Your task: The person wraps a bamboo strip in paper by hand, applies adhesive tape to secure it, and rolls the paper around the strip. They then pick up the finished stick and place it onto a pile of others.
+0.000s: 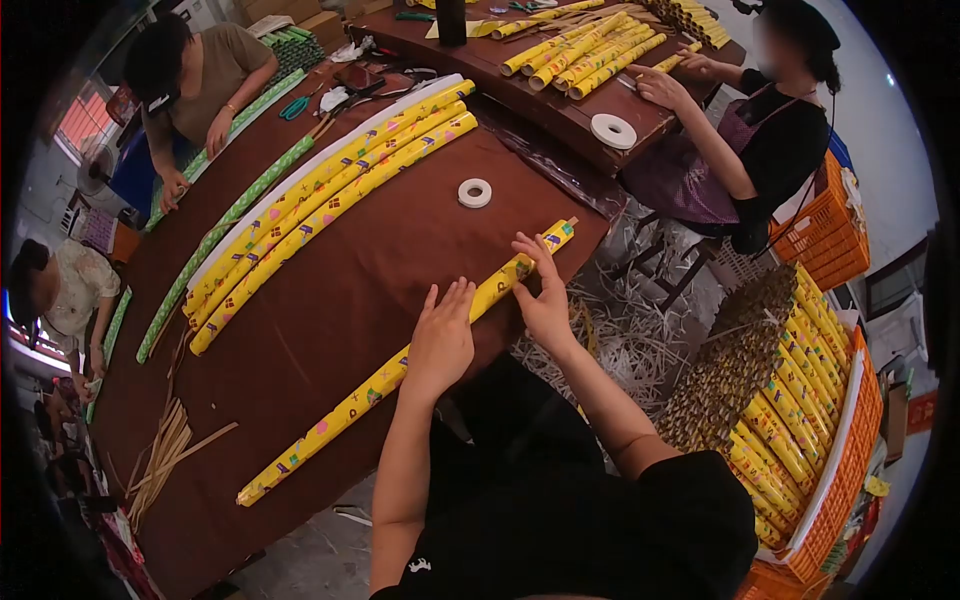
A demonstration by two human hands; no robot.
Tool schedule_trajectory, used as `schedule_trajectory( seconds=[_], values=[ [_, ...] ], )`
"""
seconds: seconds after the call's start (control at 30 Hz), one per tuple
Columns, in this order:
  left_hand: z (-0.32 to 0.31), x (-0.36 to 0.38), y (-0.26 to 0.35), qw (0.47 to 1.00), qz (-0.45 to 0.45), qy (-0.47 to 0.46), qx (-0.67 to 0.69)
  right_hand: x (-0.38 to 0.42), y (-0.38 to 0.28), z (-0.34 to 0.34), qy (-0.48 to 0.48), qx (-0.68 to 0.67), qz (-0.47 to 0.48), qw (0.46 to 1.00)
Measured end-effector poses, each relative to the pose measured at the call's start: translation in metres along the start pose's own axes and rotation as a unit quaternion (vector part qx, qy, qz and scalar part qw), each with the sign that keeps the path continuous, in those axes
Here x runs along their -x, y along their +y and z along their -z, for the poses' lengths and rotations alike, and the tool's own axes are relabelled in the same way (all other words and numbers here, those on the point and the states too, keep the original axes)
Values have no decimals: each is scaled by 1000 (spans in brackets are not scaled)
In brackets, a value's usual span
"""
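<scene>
A long yellow patterned roll (345, 418) lies diagonally across the brown table, a thin strip end showing at its upper right tip. My left hand (443, 335) rests flat on the roll's middle with its fingers stretched out. Nearer that tip, my right hand (543, 295) has its thumb and fingers on either side of the roll, touching it. Above my hands sits a white tape ring (474, 193). Several long yellow patterned rolls (335, 215) lie side by side farther back, with a white one along their far edge.
Wooden strips (165, 450) lie at the lower left. A green roll (225, 225) and teal scissors (294, 108) are farther back. Co-workers sit left and at a second table (600, 135). At the right, an orange crate (845, 465) holds many yellow rolls; shredded paper covers the floor.
</scene>
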State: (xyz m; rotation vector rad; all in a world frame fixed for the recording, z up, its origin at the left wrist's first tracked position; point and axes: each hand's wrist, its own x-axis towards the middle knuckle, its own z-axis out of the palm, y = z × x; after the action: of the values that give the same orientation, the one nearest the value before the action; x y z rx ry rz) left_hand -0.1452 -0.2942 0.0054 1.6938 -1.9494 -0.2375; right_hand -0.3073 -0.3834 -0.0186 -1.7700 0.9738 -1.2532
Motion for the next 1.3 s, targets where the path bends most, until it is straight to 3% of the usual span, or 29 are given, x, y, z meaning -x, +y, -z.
schedule_trajectory(
  seconds=[0.03,0.13,0.3,0.43,0.63,0.77,0.87,0.97,1.13,1.23,1.3],
  values=[
    [0,0,0,1000,0,0,-1,2,-3,3,1,0,0,1000],
    [1,0,0,1000,2,-1,-1,11,-6,8,50,191,123,972],
    [3,-1,1,1000,0,-12,8,12,-5,11,-133,318,174,922],
    [3,-2,-1,1000,-3,-7,14,3,10,30,-179,362,218,888],
    [3,-2,-2,1000,0,-13,17,-27,53,81,-71,454,169,872],
    [4,-3,-2,1000,2,-16,23,-40,95,92,32,439,77,895],
    [3,-2,-1,1000,-1,-14,12,-36,92,84,80,345,64,933],
    [3,-2,-1,1000,2,-15,14,-29,60,67,61,294,136,944],
    [3,-1,0,1000,20,-10,-17,-27,38,45,-87,311,193,926],
    [-9,6,4,992,15,26,-122,-29,41,40,-59,295,184,936],
    [-13,19,9,970,109,83,-198,-30,41,37,-49,300,185,934]
  ],
)
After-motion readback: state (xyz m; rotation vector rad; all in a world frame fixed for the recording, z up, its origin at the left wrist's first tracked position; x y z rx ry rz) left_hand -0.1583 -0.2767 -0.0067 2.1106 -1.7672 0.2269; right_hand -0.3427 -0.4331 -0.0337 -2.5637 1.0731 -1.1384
